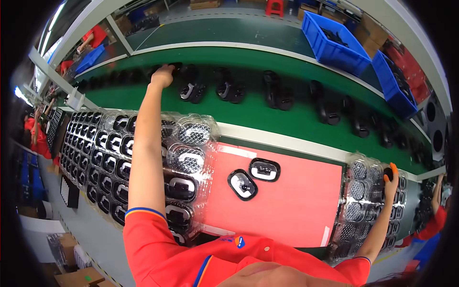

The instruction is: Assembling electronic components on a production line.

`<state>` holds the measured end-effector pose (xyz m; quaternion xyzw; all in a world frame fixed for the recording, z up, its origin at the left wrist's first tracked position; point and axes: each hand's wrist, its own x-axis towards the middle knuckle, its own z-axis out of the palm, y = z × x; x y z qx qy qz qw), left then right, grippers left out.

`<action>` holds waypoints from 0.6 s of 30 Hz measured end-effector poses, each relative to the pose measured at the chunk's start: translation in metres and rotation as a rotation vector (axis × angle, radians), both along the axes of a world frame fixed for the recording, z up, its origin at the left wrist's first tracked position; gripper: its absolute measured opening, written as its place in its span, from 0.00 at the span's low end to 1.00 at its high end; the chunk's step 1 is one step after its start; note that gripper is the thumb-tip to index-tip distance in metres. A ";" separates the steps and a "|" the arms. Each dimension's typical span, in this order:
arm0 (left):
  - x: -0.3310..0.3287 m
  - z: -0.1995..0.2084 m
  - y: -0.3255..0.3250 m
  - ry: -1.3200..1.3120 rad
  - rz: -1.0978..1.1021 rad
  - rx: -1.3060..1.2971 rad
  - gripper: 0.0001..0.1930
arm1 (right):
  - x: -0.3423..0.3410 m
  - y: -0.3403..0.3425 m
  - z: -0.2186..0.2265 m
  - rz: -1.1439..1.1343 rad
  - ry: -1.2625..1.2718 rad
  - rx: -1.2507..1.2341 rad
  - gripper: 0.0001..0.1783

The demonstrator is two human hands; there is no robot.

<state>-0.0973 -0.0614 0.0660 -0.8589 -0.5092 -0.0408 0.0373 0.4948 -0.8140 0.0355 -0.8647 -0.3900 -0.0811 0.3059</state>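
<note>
My left hand (163,76) reaches far over the green conveyor belt (248,62). Its fingers are closed on a dark part (176,66), mostly hidden and blurred. At the right, my right hand (392,178), with orange covers on its fingertips, grips a small black rounded part (387,174) above a clear plastic tray (356,190). Between my arms lies a pink mat (287,205). On it rest two black oval housings with white and clear insides, one housing (265,170) behind the other housing (242,184), nearly touching.
Clear blister trays (205,162) with many black oval housings stand at the left. Pairs of black parts (277,91) line the belt. Beyond it are a blue crate (334,43) and another blue crate (394,86). Other people in red work at both far sides.
</note>
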 end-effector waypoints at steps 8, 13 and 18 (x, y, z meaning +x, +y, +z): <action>-0.010 -0.048 0.044 0.279 0.015 0.100 0.24 | 0.015 0.015 -0.016 -0.190 0.035 0.380 0.16; 0.037 -0.002 -0.017 0.355 -0.068 0.052 0.17 | -0.009 0.048 0.015 -0.191 0.039 0.657 0.15; 0.023 0.017 -0.029 0.384 -0.056 -0.207 0.16 | -0.084 0.138 0.054 0.025 0.102 0.643 0.16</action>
